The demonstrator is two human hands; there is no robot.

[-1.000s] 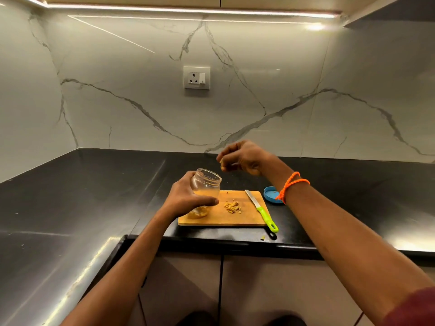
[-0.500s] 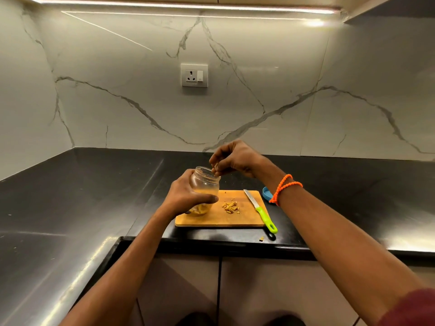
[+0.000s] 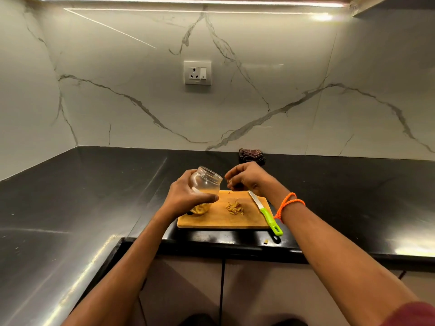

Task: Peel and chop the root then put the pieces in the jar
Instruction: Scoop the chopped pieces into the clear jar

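Jar, tilted mouth-rightward above the cutting board's left end, sits in the left hand's wrapped fingers, with pieces already inside. Right hand hovers beside its mouth, fingertips bunched, probably pinching pieces. Transfer seems midway: more chopped root waits mid-board. Knife along the board's right edge narrows the reach; counter beyond lies open.

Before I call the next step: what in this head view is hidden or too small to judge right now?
- Right hand: curled fingers hide whatever they pinch.
- Jar: left hand covers its middle; fill level unclear.
- Pieces on cutting board: too small to count.
- Knife: right wrist covers part of the blade.
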